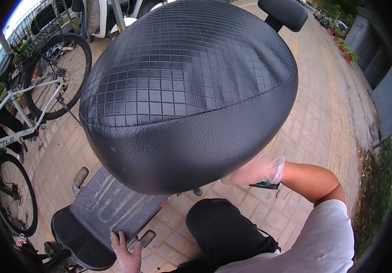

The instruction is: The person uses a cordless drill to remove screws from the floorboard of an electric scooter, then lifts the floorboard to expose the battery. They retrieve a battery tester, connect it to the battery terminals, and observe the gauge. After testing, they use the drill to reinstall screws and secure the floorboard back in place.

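left hand [127,255], right hand [256,171] below seat [187,95]

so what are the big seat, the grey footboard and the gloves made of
Seat: probably synthetic leather, black with a soft sheen; pebbled grain shows on its side.
Footboard: likely plastic or rubber, dull grey, with long grooves.
Gloves: apparently thin clear plastic, see-through and wrinkled.

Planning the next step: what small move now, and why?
I'd probably lean aside to look under the seat before moving the right grip: the seat hides its fingertips, so its hold can't be judged. The left grip, fingers spread at the deck's edge, could likely wait there.
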`<act>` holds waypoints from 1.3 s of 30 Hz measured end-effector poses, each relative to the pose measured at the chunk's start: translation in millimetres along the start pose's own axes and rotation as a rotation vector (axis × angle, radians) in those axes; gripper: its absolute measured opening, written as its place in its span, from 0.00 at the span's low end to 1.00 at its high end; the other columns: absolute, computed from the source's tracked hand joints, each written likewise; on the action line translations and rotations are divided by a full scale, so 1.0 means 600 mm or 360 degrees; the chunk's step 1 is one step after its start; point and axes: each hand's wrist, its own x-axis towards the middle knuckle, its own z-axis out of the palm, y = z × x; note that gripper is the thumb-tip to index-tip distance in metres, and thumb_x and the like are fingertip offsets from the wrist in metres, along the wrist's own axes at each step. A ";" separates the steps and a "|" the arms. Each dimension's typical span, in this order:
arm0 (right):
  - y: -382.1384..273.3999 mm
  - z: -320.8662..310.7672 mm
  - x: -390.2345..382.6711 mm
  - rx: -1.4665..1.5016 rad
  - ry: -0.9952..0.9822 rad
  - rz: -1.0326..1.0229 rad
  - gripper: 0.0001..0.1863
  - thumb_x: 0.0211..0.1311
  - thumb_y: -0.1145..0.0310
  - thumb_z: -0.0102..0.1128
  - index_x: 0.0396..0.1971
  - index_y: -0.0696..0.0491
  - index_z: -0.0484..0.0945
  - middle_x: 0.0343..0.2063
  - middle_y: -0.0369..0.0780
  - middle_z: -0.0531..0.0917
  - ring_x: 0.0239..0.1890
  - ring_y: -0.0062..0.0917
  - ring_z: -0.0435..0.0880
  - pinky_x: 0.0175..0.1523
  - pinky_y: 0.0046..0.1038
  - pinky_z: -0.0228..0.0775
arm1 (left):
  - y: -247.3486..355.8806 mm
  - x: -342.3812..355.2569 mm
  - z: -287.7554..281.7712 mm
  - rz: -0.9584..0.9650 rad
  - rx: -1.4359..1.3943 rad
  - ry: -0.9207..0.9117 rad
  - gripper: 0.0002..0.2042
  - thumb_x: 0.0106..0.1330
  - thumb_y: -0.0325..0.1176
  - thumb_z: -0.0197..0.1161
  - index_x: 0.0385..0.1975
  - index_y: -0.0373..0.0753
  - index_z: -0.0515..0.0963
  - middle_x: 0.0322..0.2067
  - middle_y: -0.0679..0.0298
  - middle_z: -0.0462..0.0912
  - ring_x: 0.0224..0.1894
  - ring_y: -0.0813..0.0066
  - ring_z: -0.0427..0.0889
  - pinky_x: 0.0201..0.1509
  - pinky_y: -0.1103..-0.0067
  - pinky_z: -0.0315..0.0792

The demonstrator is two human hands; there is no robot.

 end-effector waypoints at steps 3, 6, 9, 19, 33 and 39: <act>0.009 0.003 0.014 -0.0077 -0.0155 0.0057 0.28 0.56 0.62 0.62 0.56 0.60 0.75 0.46 0.55 0.83 0.50 0.49 0.81 0.57 0.39 0.73 | 0.007 0.000 0.000 -0.0059 0.0006 -0.0017 0.31 0.65 0.43 0.71 0.61 0.28 0.74 0.66 0.32 0.64 0.68 0.34 0.66 0.71 0.55 0.63; 0.022 0.009 0.031 -0.0162 -0.0167 -0.0234 0.23 0.63 0.63 0.59 0.56 0.58 0.76 0.52 0.49 0.82 0.54 0.43 0.80 0.60 0.36 0.71 | 0.011 0.002 0.001 -0.0127 0.0016 -0.0037 0.31 0.65 0.44 0.70 0.62 0.28 0.73 0.66 0.31 0.64 0.68 0.34 0.65 0.71 0.55 0.62; 0.036 0.017 0.037 -0.0128 -0.0157 -0.0429 0.21 0.66 0.65 0.56 0.57 0.57 0.77 0.54 0.47 0.81 0.56 0.38 0.78 0.62 0.35 0.70 | 0.014 0.002 0.004 -0.0144 0.0019 -0.0038 0.31 0.65 0.44 0.70 0.62 0.28 0.73 0.66 0.31 0.64 0.68 0.33 0.64 0.71 0.54 0.62; -0.022 0.010 0.045 -0.0301 -0.0221 -0.0143 0.23 0.54 0.66 0.59 0.48 0.63 0.77 0.40 0.54 0.83 0.43 0.41 0.82 0.52 0.38 0.73 | 0.008 0.011 0.009 -0.0003 -0.0230 0.0150 0.30 0.65 0.43 0.71 0.63 0.35 0.74 0.66 0.33 0.65 0.67 0.35 0.66 0.70 0.54 0.63; -0.115 0.000 0.023 0.0030 -0.0039 0.0461 0.34 0.48 0.68 0.64 0.59 0.62 0.71 0.46 0.52 0.83 0.50 0.40 0.82 0.56 0.34 0.73 | 0.007 -0.046 -0.026 -0.0531 -0.0574 0.0099 0.29 0.63 0.36 0.69 0.64 0.33 0.73 0.71 0.42 0.61 0.74 0.48 0.60 0.75 0.64 0.57; -0.100 0.000 0.013 0.0034 -0.0021 0.0446 0.25 0.51 0.65 0.65 0.49 0.62 0.77 0.35 0.45 0.85 0.36 0.29 0.82 0.44 0.33 0.75 | -0.014 -0.065 -0.020 -0.0564 -0.0517 0.0116 0.30 0.62 0.37 0.70 0.63 0.32 0.73 0.70 0.41 0.62 0.73 0.45 0.59 0.75 0.62 0.56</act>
